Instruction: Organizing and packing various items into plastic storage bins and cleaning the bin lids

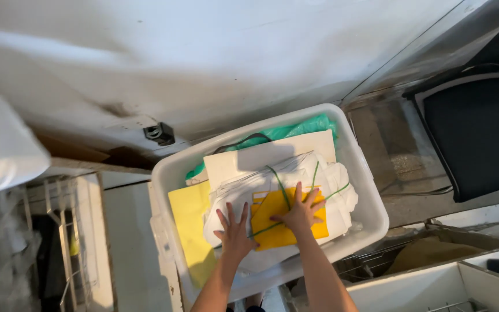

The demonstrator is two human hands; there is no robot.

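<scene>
Both hands are pressed flat, palms down, inside a white plastic tub (365, 190). The left hand (235, 228) is spread fully open on a white bundle of bags (232, 199); nothing is grasped by it. The right hand (300, 212) is likewise spread flat, fingers splayed, on a yellow card (272, 228) lying on top of that bundle; no grip is closed on anything. A thin green cord (278, 185) is seen crossing the bundle and passing under the right hand's fingers.

Beyond the fingertips, a white sheet (249, 159) and a green plastic bag (295, 130) are packed against the tub's far wall. To the left of the left hand, a pale yellow sheet (189, 219) is laid flat along the tub's left wall. The contents are filled close to the rim on all sides; little free room is left between the bundle and the right wall.

Outside the tub, to the right of the right hand, a dark chair seat (475, 133) is noted, well apart. A small black fitting (159, 133) is fixed on the white surface beyond the tub's far left corner.
</scene>
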